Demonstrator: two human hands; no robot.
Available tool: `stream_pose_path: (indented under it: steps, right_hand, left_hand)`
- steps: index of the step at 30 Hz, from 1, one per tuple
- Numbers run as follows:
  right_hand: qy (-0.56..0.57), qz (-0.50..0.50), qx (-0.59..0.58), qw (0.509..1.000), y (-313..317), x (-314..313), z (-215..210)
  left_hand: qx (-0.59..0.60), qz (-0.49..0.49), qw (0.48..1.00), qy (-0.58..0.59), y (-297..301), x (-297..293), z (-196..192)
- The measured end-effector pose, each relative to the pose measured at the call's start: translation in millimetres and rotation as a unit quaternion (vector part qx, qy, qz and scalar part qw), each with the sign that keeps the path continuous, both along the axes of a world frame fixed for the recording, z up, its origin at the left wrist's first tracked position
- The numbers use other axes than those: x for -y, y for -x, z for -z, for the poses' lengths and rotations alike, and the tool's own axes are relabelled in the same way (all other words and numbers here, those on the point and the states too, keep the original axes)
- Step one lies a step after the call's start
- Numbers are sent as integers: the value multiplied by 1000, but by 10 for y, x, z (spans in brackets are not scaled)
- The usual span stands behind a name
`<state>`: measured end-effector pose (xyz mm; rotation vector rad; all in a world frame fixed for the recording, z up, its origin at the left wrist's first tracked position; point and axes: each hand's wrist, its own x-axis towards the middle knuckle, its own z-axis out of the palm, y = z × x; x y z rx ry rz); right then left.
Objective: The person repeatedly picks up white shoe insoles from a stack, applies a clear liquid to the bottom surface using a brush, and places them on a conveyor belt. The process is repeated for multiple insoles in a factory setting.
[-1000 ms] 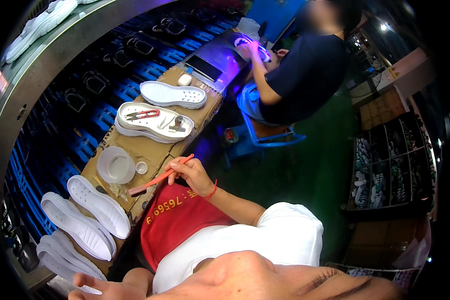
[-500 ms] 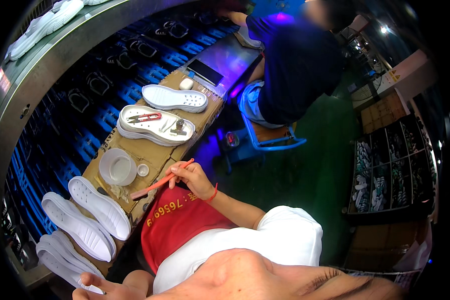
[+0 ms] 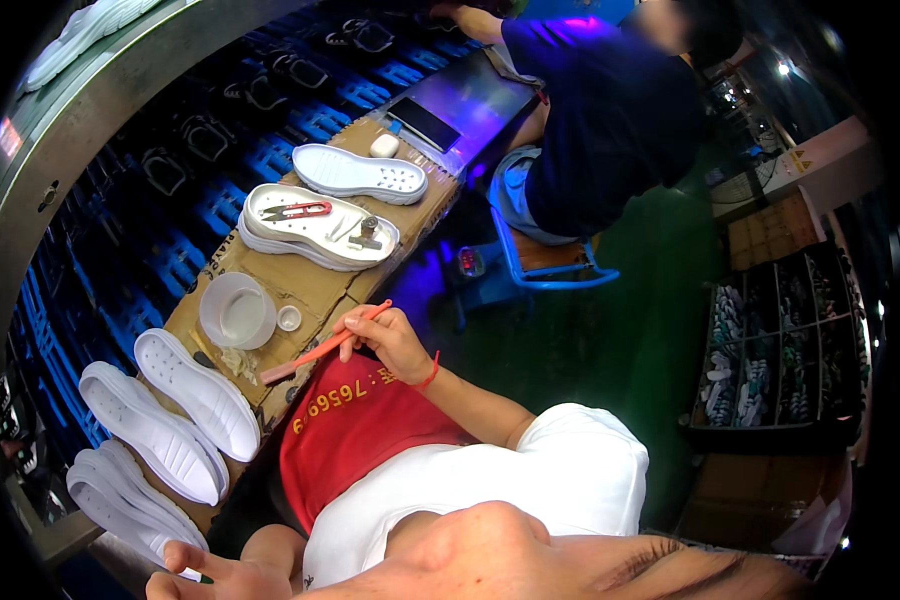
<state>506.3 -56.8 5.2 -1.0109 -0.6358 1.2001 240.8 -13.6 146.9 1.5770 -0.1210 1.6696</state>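
Observation:
My right hand (image 3: pixel 388 345) grips an orange-handled brush (image 3: pixel 315 357) between thumb and fingers. The brush slants down to the left, its head at the cardboard's edge, beside a scrap of crumpled material (image 3: pixel 238 362). Low on the left, my left hand (image 3: pixel 205 578) is partly cut off by the frame; its visible fingers are apart and I see nothing held in them. Beside it lie several white shoe soles (image 3: pixel 150 430). A translucent bowl (image 3: pixel 237 311) and a small white cap (image 3: pixel 289 318) stand on the cardboard (image 3: pixel 315 285) just beyond the brush.
Further along, red thread snips (image 3: pixel 298 210) and a small metal piece (image 3: pixel 366 233) rest on stacked soles (image 3: pixel 300 258). Another sole (image 3: pixel 360 174), a white case (image 3: pixel 384 146) and a phone (image 3: pixel 425 122) lie beyond. A co-worker (image 3: pixel 600 120) sits on a blue chair (image 3: pixel 560 275). A rack (image 3: pixel 780 340) stands right.
The whole view has shifted slightly. My right hand keeps its hold on the brush, and my left hand stays beside the soles. The co-worker remains seated.

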Motion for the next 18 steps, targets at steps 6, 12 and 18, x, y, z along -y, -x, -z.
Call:
stream_pose_path:
  steps: [6,12,18]
  right_hand:
    - [8,-5,-21,1000,12,-4,-50]
    - [10,-11,-2,1000,-5,-3,1]
    - [8,-11,2,1000,11,-13,51]
  left_hand:
    - [9,5,1000,6,11,2,11]
    - [9,0,1000,7,71,35,-9]
    - [10,2,1000,12,85,61,-36]
